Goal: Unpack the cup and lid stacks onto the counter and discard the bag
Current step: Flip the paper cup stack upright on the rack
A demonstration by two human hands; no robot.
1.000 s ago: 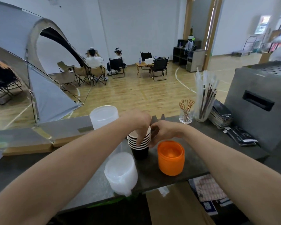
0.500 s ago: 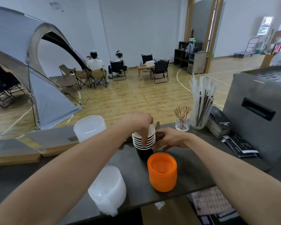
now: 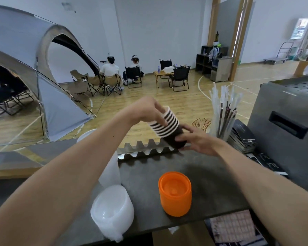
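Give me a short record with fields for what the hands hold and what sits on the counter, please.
left hand: grips the rim end of the paper cup stack
right hand: holds the base end of the same stack
cup stack: tilted, lifted off the counter
orange lids: stacked upright near the front edge
white lids: stack at the front left, in clear wrap
clear cups: behind the white lids, partly hidden by the left arm
bag: none seen apart from the wrap

Both bare forearms reach forward from the lower corners and converge. The left hand (image 3: pixel 146 110) is raised, palm down, its fingers (image 3: pixel 161 119) curled in a grasp. The right hand (image 3: pixel 197 139) sits lower and just beside it, thumb up, fingers wrapped in a grasp from the right side.
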